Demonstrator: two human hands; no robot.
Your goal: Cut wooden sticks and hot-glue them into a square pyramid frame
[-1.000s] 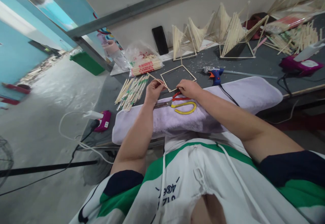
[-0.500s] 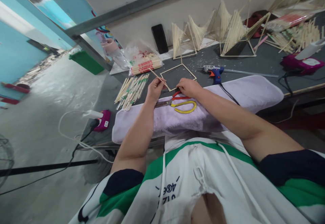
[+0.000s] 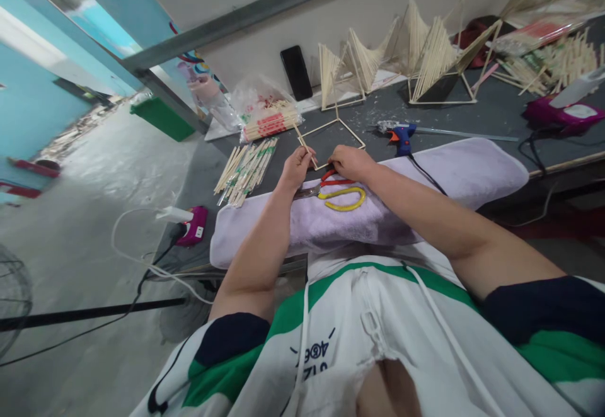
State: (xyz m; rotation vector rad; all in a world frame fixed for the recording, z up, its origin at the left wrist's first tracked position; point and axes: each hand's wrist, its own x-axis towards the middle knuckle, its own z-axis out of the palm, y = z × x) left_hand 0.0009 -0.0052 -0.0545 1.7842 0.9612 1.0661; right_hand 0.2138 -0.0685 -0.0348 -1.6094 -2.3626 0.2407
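On the grey table lies a square frame of thin wooden sticks [image 3: 317, 129], with one stick standing up from its far corner. My left hand [image 3: 297, 166] pinches a loose wooden stick [image 3: 299, 133] at the frame's near-left corner; the stick slants up and away. My right hand [image 3: 352, 162] has its fingers closed at the frame's near-right side, gripping it, though the fingertips are partly hidden. Just below both hands, scissors [image 3: 343, 199] with one red and one yellow handle rest on a lilac towel [image 3: 265, 228].
A blue glue gun [image 3: 403, 138] lies right of the frame. Loose sticks [image 3: 250, 168] and a bag of sticks [image 3: 271, 124] are to the left. Finished-looking stick models [image 3: 432, 64], a black phone [image 3: 296, 72] and a pink power strip [image 3: 195, 225] stand around the table.
My left hand has shifted slightly right, and the stick in it has swung from leaning left to lying closer along the frame's left side. My right hand has stayed in place.
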